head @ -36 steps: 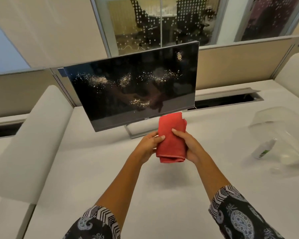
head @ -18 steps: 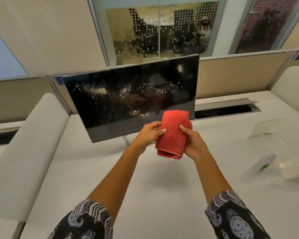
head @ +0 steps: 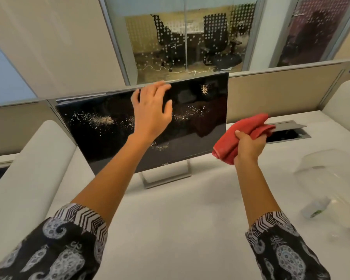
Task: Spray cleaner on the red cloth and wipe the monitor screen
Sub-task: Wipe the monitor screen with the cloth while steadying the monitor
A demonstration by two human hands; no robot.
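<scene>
One hand (head: 249,146) gripping crumpled cloth (head: 245,132), speckled glossy monitor (head: 101,136)

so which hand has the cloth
The right hand grips the bunched red cloth beside the monitor. The left hand is empty, fingers spread near the monitor's top edge.

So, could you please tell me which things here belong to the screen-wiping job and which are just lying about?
Part of the job:
- red cloth, bunched in the right hand
- monitor, screen speckled
- left hand, open near its top edge
- spray bottle, lying on the desk

Lying about:
- clear plastic cover
- open cable tray
</scene>
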